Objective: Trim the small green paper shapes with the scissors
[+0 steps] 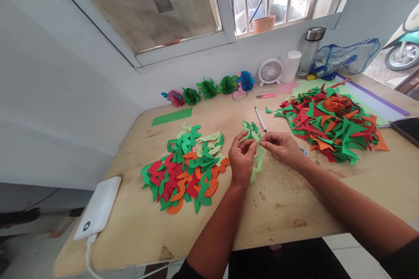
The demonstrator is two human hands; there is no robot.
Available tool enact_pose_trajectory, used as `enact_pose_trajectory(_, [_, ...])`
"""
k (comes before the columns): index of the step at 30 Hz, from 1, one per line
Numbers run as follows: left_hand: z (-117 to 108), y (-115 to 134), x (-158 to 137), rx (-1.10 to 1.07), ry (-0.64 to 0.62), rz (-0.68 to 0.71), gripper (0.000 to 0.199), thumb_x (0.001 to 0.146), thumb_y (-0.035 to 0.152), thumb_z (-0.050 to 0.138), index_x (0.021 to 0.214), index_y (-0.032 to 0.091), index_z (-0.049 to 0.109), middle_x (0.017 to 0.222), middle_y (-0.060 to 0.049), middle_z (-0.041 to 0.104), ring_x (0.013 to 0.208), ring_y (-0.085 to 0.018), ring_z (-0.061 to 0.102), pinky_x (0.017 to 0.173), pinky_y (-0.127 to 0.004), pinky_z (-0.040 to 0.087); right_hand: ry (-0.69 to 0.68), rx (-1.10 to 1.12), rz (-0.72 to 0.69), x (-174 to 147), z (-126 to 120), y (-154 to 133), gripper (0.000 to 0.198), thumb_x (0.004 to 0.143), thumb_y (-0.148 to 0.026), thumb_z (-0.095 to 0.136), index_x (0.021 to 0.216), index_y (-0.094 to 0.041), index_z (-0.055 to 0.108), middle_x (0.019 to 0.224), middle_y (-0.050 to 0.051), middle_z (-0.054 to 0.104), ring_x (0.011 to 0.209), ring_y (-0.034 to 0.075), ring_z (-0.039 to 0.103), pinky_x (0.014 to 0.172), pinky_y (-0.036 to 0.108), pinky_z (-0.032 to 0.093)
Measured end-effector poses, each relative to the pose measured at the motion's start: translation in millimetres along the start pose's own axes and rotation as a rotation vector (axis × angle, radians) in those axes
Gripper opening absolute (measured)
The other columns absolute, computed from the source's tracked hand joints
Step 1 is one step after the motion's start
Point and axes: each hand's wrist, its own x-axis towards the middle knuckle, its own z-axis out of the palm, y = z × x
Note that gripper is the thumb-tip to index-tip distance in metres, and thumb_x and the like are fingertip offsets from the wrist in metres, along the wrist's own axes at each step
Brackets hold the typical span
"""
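Observation:
My left hand (241, 157) is closed in a pinch, thumb against the fingers, beside a light green paper piece (258, 166) with a wavy outline. My right hand (283, 148) pinches from the other side, its fingertips almost meeting the left ones at the paper's upper part. What lies exactly between the fingertips is small and partly hidden. Just beyond the hands are green paper cut-outs (251, 129). To the left spreads a pile of curved paper cut-outs (183, 174) in red, orange and greens. Scissors (303, 151) are mostly covered by my right hand.
Paper scraps (337, 117) are heaped at right. A white pen (260, 119), pink snips (266, 95), a small fan (270, 72) and a glass bottle (310, 52) are farther back. Paper turtles (208, 89) line the wall; a power bank (98, 207) sits at the left edge.

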Motion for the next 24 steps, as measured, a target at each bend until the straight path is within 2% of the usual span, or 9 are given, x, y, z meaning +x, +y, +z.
enact_pose_trajectory(5, [1.4,-1.5,0.9,-0.012,-0.029,-0.071,0.026,0.068,0.028,0.069,0.088,0.013,0.065,0.07,-0.002,0.065,0.058,-0.009,0.058,0.059,-0.022,0.048,0.087,0.047,0.043,1.5,-2.1,0.3,0.022,0.074,-0.039,0.063,0.07,-0.017,0.062,0.062,0.001,0.054,0.058,0.012,0.045,0.05,0.025,0.035])
enact_pose_trajectory(9, [0.9,-3.9,0.2,0.021,-0.076,-0.144,0.02,0.065,0.031,0.069,0.072,0.013,0.065,0.063,0.0,0.061,0.056,-0.009,0.054,0.051,-0.021,0.045,0.133,0.049,0.05,1.9,-3.0,0.7,0.021,0.074,-0.038,0.063,0.069,-0.018,0.061,0.061,0.0,0.053,0.058,0.013,0.044,0.051,0.025,0.034])
enact_pose_trajectory(19, [2.7,-3.5,-0.3,0.043,-0.12,-0.178,0.017,0.064,0.028,0.068,0.062,0.013,0.06,0.053,0.002,0.056,0.041,-0.004,0.04,0.04,-0.016,0.032,0.134,0.069,0.041,1.7,-2.6,-0.8,0.023,0.073,-0.041,0.064,0.069,-0.018,0.062,0.062,0.001,0.055,0.061,0.014,0.047,0.052,0.025,0.037])
enact_pose_trajectory(24, [1.6,-1.8,0.8,0.044,-0.043,-0.131,0.016,0.064,0.028,0.068,0.064,0.014,0.061,0.058,0.0,0.061,0.047,-0.007,0.049,0.043,-0.018,0.038,0.118,0.073,0.063,2.3,-3.3,0.7,0.026,0.073,-0.044,0.065,0.071,-0.018,0.063,0.065,0.002,0.057,0.062,0.014,0.048,0.052,0.025,0.037])
